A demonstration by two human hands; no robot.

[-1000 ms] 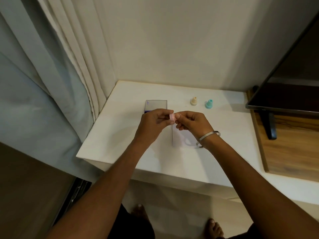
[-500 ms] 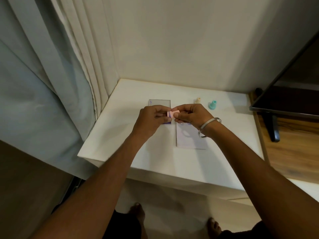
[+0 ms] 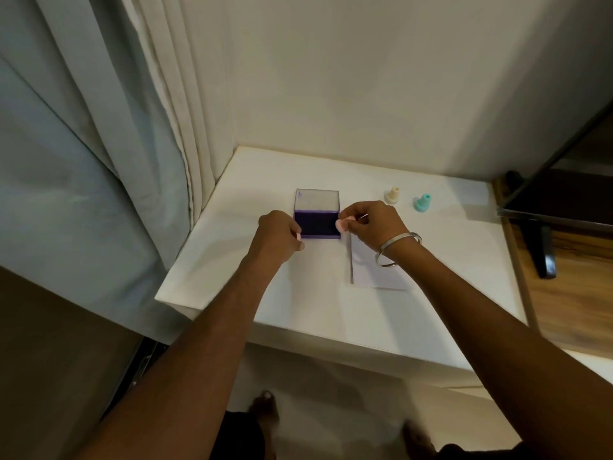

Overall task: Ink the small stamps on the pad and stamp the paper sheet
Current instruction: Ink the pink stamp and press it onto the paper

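Nothing readable here, honestly. The ink pad's clear lid (image 3: 317,200) has a tiny purple mark in its upper left corner, but it's way too small and blurry to tell if it's a logo or letters. The paper sheet (image 3: 378,277) shows only a faint curved line, no words or numbers I can make out. The cream stamp (image 3: 392,195) and teal stamp (image 3: 422,203) at the back of the table look plain from this angle, no labels or branding visible.
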